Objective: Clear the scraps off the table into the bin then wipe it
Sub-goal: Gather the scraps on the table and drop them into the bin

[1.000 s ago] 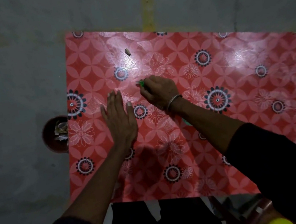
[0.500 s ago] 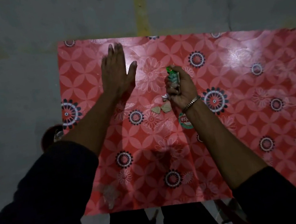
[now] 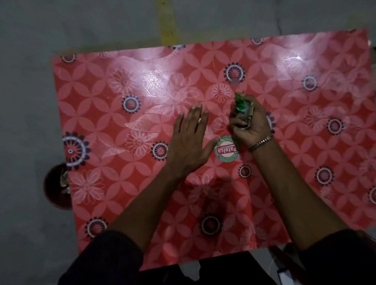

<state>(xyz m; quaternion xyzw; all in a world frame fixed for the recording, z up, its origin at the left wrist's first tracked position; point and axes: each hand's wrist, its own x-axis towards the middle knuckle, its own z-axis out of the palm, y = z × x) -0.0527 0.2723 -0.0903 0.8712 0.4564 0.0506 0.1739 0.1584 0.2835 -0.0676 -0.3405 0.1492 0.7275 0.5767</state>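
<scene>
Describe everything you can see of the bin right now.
The bin is a small round container, dark reddish-brown, on the grey floor beside the table's left edge. The red patterned tabletop hides its right part. Pale crumpled scraps lie inside at the rim. Neither hand touches it. Material is unclear.

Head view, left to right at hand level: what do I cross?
Bin → left hand flat on the table → round sticker → right hand gripping green scraps.
</scene>
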